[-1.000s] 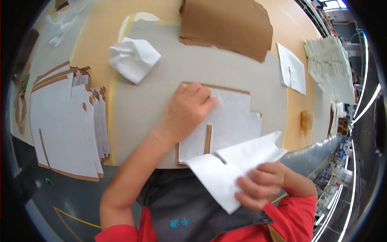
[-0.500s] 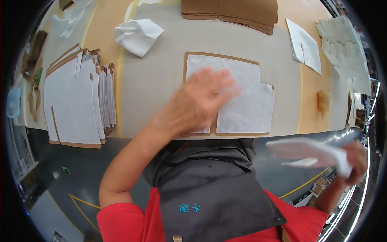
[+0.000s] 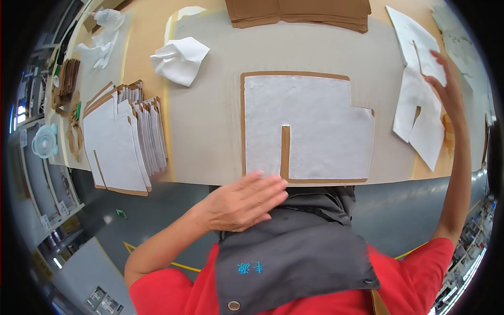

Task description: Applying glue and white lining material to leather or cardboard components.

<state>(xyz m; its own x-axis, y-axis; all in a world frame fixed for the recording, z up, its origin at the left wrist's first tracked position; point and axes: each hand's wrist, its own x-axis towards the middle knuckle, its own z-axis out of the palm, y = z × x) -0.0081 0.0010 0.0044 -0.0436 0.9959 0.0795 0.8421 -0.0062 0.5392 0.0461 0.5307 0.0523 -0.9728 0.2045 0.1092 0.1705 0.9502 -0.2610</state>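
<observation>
A brown cardboard piece (image 3: pixel 284 152) with a white sheet (image 3: pixel 325 131) on it lies flat before me, its cut-out slot showing a brown strip. My left hand (image 3: pixel 247 202) is at the table's front edge, fingers stretched out, the tips at the board's lower left edge by the slot. On the right, my right hand (image 3: pixel 447 86) has thumb and fingers apart over the slotted white sheets. One slotted sheet (image 3: pixel 420 105) lies nearer me, and another slotted sheet (image 3: pixel 403 34) lies farther back. Nothing is visibly gripped in either hand.
At the left edge stands a fanned stack of white-covered cardboard pieces (image 3: pixel 113 142). Crumpled white sheet (image 3: pixel 181 60) lies behind it. Flat brown cardboard (image 3: pixel 299 11) is piled at the back. A yellowish roll (image 3: pixel 448 134) sits partly hidden by my right arm.
My right hand has swung up from low right, and the white sheet it held now lies on the table's right side. My left hand has drawn back from the board's middle to its front edge.
</observation>
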